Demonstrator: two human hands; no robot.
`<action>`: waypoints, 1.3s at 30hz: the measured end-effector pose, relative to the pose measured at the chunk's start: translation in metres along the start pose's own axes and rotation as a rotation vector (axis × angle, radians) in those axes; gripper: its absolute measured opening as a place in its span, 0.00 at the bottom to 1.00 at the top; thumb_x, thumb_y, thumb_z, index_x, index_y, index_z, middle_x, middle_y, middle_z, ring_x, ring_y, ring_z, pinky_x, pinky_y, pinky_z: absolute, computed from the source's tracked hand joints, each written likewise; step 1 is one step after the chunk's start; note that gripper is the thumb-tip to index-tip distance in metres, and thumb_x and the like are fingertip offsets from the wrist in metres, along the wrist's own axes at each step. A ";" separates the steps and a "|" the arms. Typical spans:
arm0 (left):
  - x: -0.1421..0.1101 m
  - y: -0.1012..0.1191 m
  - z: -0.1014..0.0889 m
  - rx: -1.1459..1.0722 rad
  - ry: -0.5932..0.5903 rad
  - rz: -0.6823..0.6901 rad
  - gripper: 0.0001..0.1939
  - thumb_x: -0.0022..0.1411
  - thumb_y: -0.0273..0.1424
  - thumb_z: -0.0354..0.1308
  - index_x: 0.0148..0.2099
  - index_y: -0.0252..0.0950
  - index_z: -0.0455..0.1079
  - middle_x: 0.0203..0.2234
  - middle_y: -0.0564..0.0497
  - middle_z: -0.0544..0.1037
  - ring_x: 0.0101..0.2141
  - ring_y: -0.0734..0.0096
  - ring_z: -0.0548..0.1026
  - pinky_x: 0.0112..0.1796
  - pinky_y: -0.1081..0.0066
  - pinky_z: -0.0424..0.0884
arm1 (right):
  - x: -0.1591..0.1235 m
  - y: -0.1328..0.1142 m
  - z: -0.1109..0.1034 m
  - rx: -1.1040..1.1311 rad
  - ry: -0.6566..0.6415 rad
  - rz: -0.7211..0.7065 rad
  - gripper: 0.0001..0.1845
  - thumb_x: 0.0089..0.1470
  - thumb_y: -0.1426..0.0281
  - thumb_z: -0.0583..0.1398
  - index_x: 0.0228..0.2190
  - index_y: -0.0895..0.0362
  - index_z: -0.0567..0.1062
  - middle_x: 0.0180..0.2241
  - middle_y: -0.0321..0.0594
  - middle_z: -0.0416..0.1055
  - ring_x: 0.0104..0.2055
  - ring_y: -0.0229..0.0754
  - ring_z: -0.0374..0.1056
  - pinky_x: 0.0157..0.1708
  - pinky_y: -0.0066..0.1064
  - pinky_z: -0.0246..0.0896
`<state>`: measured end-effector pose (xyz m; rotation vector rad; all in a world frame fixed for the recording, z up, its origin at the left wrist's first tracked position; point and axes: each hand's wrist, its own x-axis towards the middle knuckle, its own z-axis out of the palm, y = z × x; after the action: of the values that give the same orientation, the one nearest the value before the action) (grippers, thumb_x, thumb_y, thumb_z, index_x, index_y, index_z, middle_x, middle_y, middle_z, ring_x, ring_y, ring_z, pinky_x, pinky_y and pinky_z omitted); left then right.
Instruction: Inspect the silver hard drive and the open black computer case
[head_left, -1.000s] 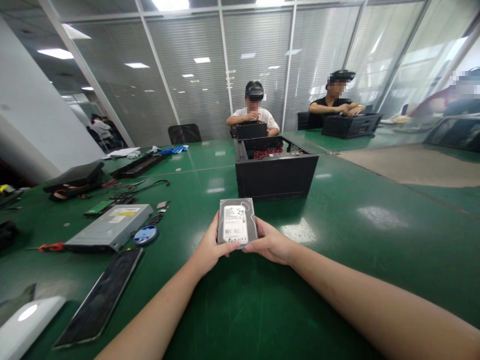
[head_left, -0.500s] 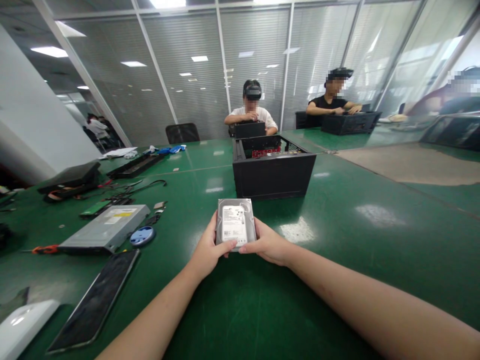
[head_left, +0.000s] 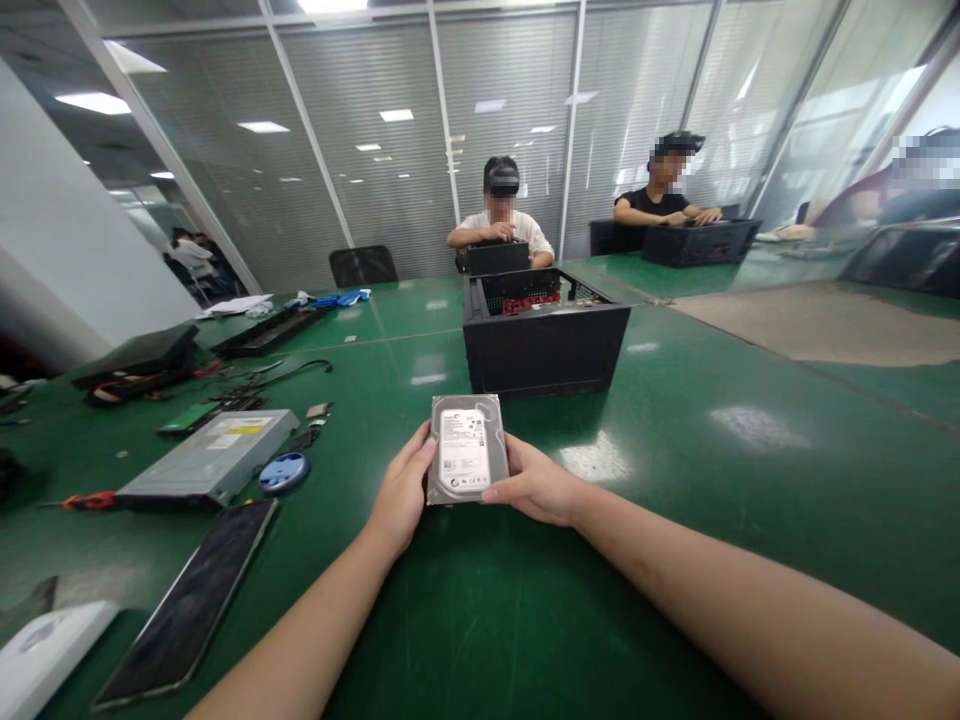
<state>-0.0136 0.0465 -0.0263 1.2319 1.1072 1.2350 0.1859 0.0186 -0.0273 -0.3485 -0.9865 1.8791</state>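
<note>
A silver hard drive (head_left: 466, 450) with a white label faces up between my two hands, over the green table. My left hand (head_left: 405, 490) grips its left edge, thumb along the side and the other fingers hidden behind or under it. On the other side, my right hand (head_left: 538, 482) holds the right edge, its thumb on the lower right corner. Just beyond the drive stands a black computer case (head_left: 544, 345), open at the top, with a red circuit board (head_left: 529, 302) inside.
To my left lie an optical drive (head_left: 217, 455), a round blue container (head_left: 283, 473), an orange-handled screwdriver (head_left: 88, 501), a dark flat panel (head_left: 191, 605) and a white object (head_left: 52, 650). Two people (head_left: 504, 225) work at cases across the green table (head_left: 720, 480); another is blurred at far right.
My left thumb has moved from the drive's front face to its left edge. The hard drive has turned slightly and shows more of its label. My right hand keeps its grip.
</note>
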 end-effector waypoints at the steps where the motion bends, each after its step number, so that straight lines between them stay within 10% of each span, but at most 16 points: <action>1: 0.001 -0.001 -0.001 -0.026 0.014 -0.001 0.30 0.60 0.42 0.60 0.62 0.39 0.66 0.56 0.44 0.74 0.52 0.55 0.74 0.50 0.62 0.72 | 0.000 -0.001 0.000 -0.005 -0.006 0.009 0.49 0.34 0.85 0.71 0.57 0.57 0.60 0.56 0.52 0.67 0.56 0.55 0.67 0.56 0.49 0.63; 11: -0.001 0.003 0.001 -0.124 0.010 -0.027 0.20 0.56 0.41 0.63 0.46 0.33 0.73 0.35 0.46 0.81 0.34 0.63 0.79 0.32 0.71 0.72 | -0.004 -0.003 -0.004 -0.017 -0.063 0.071 0.47 0.40 0.81 0.70 0.59 0.54 0.59 0.50 0.48 0.73 0.49 0.51 0.72 0.46 0.41 0.69; 23: -0.005 0.010 0.001 -0.030 0.063 0.022 0.16 0.54 0.42 0.63 0.35 0.34 0.72 0.24 0.53 0.75 0.25 0.71 0.73 0.26 0.75 0.66 | 0.003 0.006 -0.003 0.030 0.211 0.099 0.17 0.57 0.67 0.63 0.47 0.60 0.73 0.38 0.48 0.77 0.35 0.45 0.76 0.35 0.36 0.71; 39: -0.011 0.015 0.004 -0.058 0.061 -0.025 0.26 0.57 0.52 0.60 0.36 0.31 0.77 0.31 0.44 0.82 0.32 0.62 0.79 0.35 0.68 0.71 | 0.005 0.013 -0.002 0.015 0.270 0.067 0.20 0.60 0.59 0.59 0.42 0.63 0.77 0.35 0.49 0.78 0.39 0.51 0.76 0.44 0.43 0.70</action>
<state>-0.0111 0.0348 -0.0115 1.1404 1.1202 1.2840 0.1763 0.0210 -0.0378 -0.6155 -0.7868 1.8403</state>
